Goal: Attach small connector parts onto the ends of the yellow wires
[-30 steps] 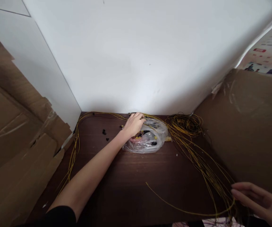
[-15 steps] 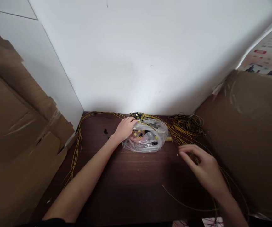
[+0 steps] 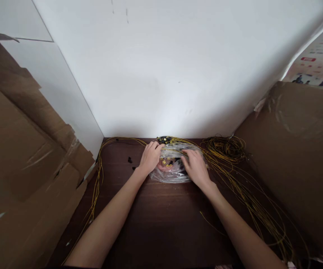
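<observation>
My left hand (image 3: 151, 155) is at the left rim of a clear plastic bag (image 3: 168, 177), fingers closed on a thin yellow wire (image 3: 171, 150) that runs right across the bag's mouth. Over the bag's right side, my right hand (image 3: 197, 167) has its thumb and index fingertips bent together near that wire's end. Whatever they pinch is too small to make out. Inside the bag lie small yellow and black pieces (image 3: 165, 162). Just behind it is a cluster of black and yellow connectors (image 3: 164, 140).
Yellow wires (image 3: 242, 190) fan down the right side from a coiled wire bundle (image 3: 224, 147). More wires (image 3: 95, 198) run along the left edge. Small black pieces (image 3: 129, 160) lie on the dark table (image 3: 156, 224). Cardboard (image 3: 24, 157) flanks the left, more cardboard (image 3: 293, 157) the right; a white wall stands behind.
My right hand has moved left and away from me, from the wires at the right to over the bag. My left hand keeps its place on the bag's left side. The view has shifted slightly.
</observation>
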Tool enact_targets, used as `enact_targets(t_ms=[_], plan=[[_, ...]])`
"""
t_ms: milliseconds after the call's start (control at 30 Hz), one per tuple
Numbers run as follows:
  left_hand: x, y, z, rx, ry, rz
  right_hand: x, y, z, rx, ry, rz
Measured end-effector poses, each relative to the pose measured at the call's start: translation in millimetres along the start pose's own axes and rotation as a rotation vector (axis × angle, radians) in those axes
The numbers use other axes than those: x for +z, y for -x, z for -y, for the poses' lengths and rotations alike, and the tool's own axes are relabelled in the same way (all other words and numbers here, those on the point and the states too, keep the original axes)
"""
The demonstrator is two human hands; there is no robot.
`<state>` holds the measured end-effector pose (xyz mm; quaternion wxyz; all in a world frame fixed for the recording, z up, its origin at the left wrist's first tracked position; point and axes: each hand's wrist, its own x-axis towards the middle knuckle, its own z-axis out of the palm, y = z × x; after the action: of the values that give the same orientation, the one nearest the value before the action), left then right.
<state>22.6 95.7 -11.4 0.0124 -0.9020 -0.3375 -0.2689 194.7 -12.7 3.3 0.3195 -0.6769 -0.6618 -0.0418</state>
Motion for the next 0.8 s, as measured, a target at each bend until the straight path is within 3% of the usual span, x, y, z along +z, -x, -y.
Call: enact_targets(t_ms=[167, 500, 800], plan=[[2.2, 0, 3, 0.042, 0.033, 0.004, 3, 6, -5, -0.049, -0.056, -0.037], [-7.7, 0, -2, 0.042, 0.039, -0.012, 7, 9, -2, 0.031, -0.064, -0.05], [-6.8, 0, 2, 0.036, 0.113, -0.046, -5, 9, 8, 0.075, -0.401, -0.109]])
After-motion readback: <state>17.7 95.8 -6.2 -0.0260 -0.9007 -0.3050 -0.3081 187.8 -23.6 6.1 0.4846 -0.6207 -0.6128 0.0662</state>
